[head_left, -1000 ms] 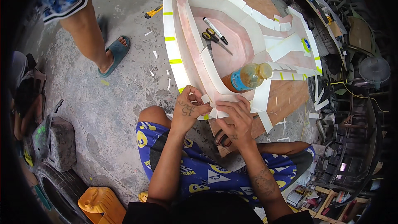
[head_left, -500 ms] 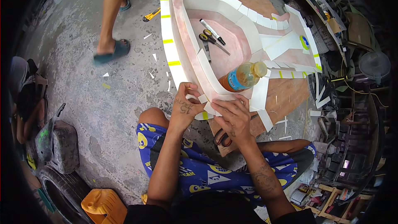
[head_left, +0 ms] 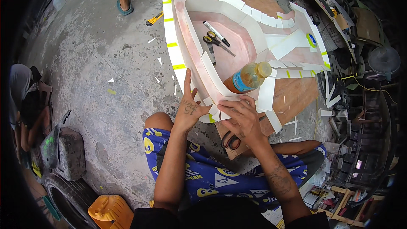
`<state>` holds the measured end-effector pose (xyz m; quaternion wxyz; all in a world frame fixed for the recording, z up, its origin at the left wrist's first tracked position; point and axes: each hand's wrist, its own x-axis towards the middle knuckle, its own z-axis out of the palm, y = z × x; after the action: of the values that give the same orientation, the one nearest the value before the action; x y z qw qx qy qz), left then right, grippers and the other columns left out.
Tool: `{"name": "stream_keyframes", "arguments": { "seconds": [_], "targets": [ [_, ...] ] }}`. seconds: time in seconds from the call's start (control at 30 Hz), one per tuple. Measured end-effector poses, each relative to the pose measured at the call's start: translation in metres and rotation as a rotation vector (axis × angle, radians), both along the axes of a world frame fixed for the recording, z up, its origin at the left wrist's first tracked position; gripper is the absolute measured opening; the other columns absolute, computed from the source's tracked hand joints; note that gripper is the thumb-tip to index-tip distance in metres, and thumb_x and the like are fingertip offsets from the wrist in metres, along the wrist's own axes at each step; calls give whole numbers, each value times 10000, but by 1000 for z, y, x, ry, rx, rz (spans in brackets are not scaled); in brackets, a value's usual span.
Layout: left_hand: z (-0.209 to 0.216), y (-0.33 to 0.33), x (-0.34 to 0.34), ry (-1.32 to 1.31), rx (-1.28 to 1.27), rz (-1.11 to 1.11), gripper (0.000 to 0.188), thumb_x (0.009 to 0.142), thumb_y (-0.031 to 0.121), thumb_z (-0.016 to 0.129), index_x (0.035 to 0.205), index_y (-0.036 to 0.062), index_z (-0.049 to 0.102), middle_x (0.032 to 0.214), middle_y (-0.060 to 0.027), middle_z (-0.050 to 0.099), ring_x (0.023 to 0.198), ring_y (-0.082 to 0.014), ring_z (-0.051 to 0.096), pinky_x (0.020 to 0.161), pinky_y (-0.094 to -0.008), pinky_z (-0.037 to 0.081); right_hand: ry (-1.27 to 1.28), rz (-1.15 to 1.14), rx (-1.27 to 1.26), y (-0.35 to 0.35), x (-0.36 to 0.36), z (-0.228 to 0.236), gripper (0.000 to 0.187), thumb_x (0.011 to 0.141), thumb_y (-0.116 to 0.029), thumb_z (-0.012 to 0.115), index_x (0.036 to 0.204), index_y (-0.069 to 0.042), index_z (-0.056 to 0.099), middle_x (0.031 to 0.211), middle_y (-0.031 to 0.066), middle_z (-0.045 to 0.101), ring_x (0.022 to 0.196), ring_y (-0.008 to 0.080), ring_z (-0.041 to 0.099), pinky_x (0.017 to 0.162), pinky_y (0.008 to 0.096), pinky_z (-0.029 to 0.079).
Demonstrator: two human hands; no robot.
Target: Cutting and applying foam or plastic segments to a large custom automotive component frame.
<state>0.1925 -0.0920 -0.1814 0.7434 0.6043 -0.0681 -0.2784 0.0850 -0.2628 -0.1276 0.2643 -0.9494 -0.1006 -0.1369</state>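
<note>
A pale pink mould [head_left: 196, 44] edged with white card strips [head_left: 171, 55] and yellow tape lies before me. At its near corner my left hand [head_left: 186, 108] is open, index finger stretched along the edge and thumb touching a small card flap. Beside it my right hand [head_left: 241, 118] is closed on the white card at the corner, its fingers pressed together over the rim; the pinched part is hidden. Inside the recess are a marker pen [head_left: 214, 32], yellow-and-black scissors [head_left: 216, 41], a grey knife-like tool [head_left: 211, 54] and a bottle of amber liquid [head_left: 248, 78].
Dark-handled scissors [head_left: 231, 140] lie under my right wrist on brown board [head_left: 292, 101]. A yellow cutter [head_left: 154, 18] and card scraps are on the concrete floor. Another person's foot [head_left: 124, 6] is at the upper left. A tyre [head_left: 68, 199] and orange jerrycan [head_left: 111, 210] stand lower left.
My left hand's fingers have uncurled from the mould's edge, the index now pointing away from me. My right hand stays at the corner. The other person has stepped farther away.
</note>
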Motion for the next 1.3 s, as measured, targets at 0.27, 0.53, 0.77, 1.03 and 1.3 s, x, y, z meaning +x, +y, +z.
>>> {"name": "stream_keyframes", "arguments": {
  "seconds": [0.27,0.53,0.77,1.03,1.3],
  "targets": [
    [-6,-5,2,31,-107,22,1272,610,-80,760,1623,282,80,1654,-208,114,1478,-447,237,982,-461,513,22,37,30,1,1,4,477,721,-90,794,1189,-66,705,1226,57,670,1102,258,622,1065,464,415],
    [-9,-3,-4,-22,-70,20,1340,577,-51,802,1619,313,41,1658,-183,125,1469,-447,268,1036,-528,449,25,63,49,-2,3,7,472,731,-71,782,1194,-60,696,1227,69,669,1118,263,619,1074,459,427],
    [-2,3,-4,-118,23,-30,1310,623,-11,827,1620,286,29,1644,-205,160,1442,-451,331,1033,-516,460,32,49,17,-1,3,11,467,735,-72,781,1194,-57,693,1234,73,658,1130,267,609,1071,459,422],
    [3,-1,-4,-105,38,24,1234,698,26,844,1614,297,64,1625,-206,207,1416,-442,369,1029,-508,474,39,62,14,0,3,9,470,738,-34,768,1202,-65,694,1204,79,656,1115,288,604,1075,472,413],
    [3,-1,-4,-80,-28,40,1210,686,8,835,1610,295,107,1624,-186,215,1414,-433,369,1006,-500,494,67,74,36,0,4,9,485,746,-20,756,1223,-66,685,1224,88,653,1132,319,598,1081,476,428]
  ]
}}
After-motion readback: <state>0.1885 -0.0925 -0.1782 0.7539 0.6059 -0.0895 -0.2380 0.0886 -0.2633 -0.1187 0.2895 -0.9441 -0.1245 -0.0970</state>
